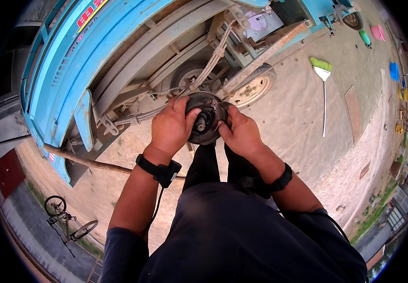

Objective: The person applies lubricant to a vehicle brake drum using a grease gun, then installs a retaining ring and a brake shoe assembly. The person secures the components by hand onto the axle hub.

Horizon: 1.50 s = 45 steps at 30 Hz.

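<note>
A round, dark, greasy brake assembly sits at the end of the axle under a blue vehicle, straight in front of me. From its middle sticks a threaded axle end. My left hand grips the left rim, thumb on the front face and fingers curled over the top. On the opposite side, my right hand holds the right edge, its thumb pressed near the curved shoe. Fingers behind the rim are partly hidden. Just behind the assembly run rusty leaf springs.
A wheel lies beyond the assembly at right. A wooden pole slants from the vehicle's lower edge toward my legs. The green broom lies on the concrete at right, near a plank. A bicycle is at lower left.
</note>
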Each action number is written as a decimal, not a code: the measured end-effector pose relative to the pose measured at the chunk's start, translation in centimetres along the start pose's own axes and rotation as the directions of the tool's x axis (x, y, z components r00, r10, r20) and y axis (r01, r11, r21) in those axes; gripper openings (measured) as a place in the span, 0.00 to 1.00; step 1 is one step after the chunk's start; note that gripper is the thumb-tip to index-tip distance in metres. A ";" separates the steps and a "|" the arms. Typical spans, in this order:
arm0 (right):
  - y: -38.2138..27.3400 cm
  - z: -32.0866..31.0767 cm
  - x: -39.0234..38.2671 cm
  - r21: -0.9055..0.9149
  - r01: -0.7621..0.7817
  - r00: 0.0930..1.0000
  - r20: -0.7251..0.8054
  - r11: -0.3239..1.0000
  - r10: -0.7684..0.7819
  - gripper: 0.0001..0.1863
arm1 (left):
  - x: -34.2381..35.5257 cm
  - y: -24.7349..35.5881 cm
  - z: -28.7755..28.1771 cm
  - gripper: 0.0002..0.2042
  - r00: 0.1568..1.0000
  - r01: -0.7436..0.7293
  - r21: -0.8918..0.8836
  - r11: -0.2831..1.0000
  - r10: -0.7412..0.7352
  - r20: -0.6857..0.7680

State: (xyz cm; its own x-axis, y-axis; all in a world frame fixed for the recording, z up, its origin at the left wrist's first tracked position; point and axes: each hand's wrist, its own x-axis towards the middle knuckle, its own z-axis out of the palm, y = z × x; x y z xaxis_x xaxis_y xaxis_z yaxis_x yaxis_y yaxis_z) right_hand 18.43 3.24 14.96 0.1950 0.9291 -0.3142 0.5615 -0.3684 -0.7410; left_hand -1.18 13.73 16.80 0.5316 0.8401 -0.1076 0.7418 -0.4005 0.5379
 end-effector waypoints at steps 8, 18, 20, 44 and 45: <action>0.6 0.4 -0.1 -0.078 0.065 0.997 -0.047 0.995 -0.069 0.20 | -0.2 1.1 -0.9 0.20 0.999 -0.029 -0.001 1.000 0.029 0.036; 0.7 0.5 -0.8 -0.063 0.047 0.996 -0.072 0.997 -0.051 0.20 | -1.3 0.4 -0.9 0.21 0.999 -0.033 -0.120 0.992 0.037 0.029; 0.7 0.7 -1.0 -0.073 0.050 0.995 -0.084 0.996 -0.056 0.21 | -1.3 0.3 -0.9 0.21 0.999 -0.034 -0.138 0.990 0.039 0.032; 1.0 0.4 -0.6 0.040 0.046 0.996 -0.081 0.998 -0.042 0.13 | -9.5 0.7 3.9 0.10 0.974 0.174 -0.230 0.958 -0.202 -0.106; 1.0 0.4 -0.6 0.041 0.055 0.995 -0.084 0.998 -0.051 0.13 | -9.5 0.5 4.0 0.09 0.976 0.158 -0.208 0.965 -0.184 -0.113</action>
State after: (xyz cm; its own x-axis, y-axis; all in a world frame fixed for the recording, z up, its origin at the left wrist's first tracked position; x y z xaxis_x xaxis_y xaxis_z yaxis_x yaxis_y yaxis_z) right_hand 18.55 2.33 14.18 0.2330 0.9462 -0.2244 0.5376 -0.3176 -0.7811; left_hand -4.23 4.03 14.77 0.3363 0.9353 -0.1097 0.7151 -0.1778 0.6761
